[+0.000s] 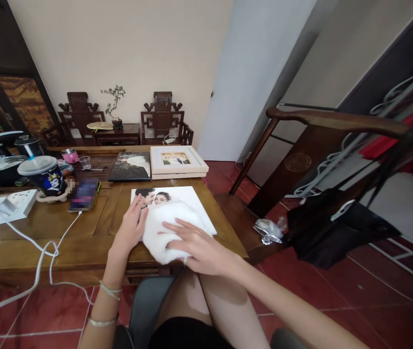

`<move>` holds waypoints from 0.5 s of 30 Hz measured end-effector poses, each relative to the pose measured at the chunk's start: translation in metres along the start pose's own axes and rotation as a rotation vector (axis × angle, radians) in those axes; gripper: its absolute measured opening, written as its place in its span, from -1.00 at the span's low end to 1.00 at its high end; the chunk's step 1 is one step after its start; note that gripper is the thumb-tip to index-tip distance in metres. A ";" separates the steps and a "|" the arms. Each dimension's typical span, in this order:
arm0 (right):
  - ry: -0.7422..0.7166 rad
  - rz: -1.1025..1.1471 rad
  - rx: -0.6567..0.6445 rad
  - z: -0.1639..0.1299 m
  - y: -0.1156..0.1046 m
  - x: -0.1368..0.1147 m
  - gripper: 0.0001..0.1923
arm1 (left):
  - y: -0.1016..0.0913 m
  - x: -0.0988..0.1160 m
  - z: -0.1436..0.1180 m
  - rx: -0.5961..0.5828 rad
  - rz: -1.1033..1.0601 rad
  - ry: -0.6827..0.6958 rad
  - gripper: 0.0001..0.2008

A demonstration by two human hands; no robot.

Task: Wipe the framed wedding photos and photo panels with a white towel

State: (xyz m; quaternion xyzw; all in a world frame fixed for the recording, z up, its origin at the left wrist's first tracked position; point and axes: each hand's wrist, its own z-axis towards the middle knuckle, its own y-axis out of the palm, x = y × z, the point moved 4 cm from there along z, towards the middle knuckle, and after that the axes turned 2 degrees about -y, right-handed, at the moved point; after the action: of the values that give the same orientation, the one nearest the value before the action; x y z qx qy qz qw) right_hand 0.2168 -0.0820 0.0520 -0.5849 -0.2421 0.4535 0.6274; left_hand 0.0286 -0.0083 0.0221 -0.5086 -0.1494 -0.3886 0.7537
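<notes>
A white panel with a printed photo of a couple (198,209) lies flat near the table's front edge. My left hand (133,223) rests on its left side, fingers stretched out flat. Bunched over the panel's lower middle is a white cloth (157,237), hiding part of the picture. My right hand (195,245) presses on that cloth and grips it, with some fingers extended across the top and the cloth gathered by the thumb.
Behind the panel lie a dark photo album (130,166) and a cream framed box (179,162). To the left are a phone (84,195) on a cable, a lidded cup (46,177) and a power strip (13,206). A wooden chair (300,160) holding a black bag (337,232) stands right.
</notes>
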 end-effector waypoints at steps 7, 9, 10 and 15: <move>0.276 0.071 0.205 0.007 -0.017 0.069 -0.62 | 0.006 0.000 0.002 -0.082 0.080 0.059 -0.59; 0.340 0.147 0.267 0.028 -0.018 0.089 -0.68 | 0.006 -0.001 0.002 -0.092 0.104 0.058 -0.60; 0.360 0.180 0.285 0.041 -0.018 0.096 -0.69 | 0.006 -0.002 0.002 -0.093 0.111 0.059 -0.60; 0.300 0.276 0.235 0.112 -0.010 0.098 -0.63 | 0.005 -0.003 0.003 -0.085 0.108 0.070 -0.61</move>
State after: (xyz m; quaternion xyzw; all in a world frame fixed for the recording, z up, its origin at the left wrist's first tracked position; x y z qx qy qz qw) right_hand 0.1722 0.0599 0.0621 -0.5964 -0.0095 0.4679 0.6521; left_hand 0.0310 -0.0039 0.0183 -0.5337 -0.0788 -0.3709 0.7559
